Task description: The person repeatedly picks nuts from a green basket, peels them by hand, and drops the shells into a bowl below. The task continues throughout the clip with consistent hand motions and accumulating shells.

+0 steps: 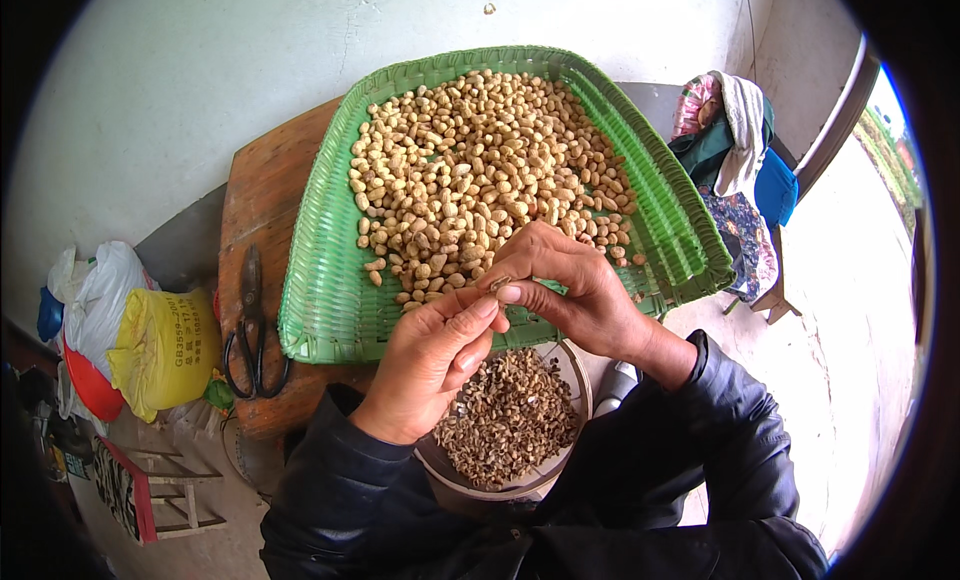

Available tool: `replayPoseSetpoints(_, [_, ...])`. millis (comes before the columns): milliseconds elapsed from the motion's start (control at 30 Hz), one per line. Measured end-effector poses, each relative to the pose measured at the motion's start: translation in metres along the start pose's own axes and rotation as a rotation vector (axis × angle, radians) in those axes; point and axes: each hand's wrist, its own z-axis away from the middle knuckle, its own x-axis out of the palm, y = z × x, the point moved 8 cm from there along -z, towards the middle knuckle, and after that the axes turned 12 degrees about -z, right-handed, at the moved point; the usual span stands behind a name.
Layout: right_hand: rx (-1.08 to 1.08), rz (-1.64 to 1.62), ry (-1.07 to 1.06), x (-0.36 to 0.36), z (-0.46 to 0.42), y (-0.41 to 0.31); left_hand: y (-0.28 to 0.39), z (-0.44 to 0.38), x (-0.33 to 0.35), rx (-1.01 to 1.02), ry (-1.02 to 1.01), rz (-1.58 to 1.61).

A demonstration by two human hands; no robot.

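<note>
My left hand (442, 355) and my right hand (574, 295) meet over the near edge of a green woven plastic basket (315, 280). Pinched between both thumbs and index fingers is a small brown peanut shell (499, 283), largely covered by the fingertips; whether a kernel is inside I cannot tell. Many unshelled peanuts (480, 167) lie spread over the basket's floor, heaped toward its far side. Below my hands stands a round tub (581, 400) holding a pile of broken peanut shells (510, 422).
The basket rests on a wooden table (259, 182), beside black-handled scissors (253, 325). At left are a yellow printed sack (165, 347), a white plastic bag (105, 295) and a small wooden stool (161, 497). Clothes (735, 145) are piled at right. A white wall (187, 69) rises behind.
</note>
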Motion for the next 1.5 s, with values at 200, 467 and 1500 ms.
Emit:
replayPoseSetpoints(200, [-0.142,0.187,-0.067,0.010,-0.002,-0.014,-0.001,0.001,-0.006,0.024,0.048,-0.041])
replayPoseSetpoints(467, [-0.132,0.112,0.020,0.005,-0.004,-0.011,0.004,0.006,-0.006,-0.049,0.085,-0.038])
replayPoseSetpoints(1500, [-0.003,0.123,-0.238,0.038,0.017,0.000,-0.303,0.382,-0.452,0.105,1.309,0.764])
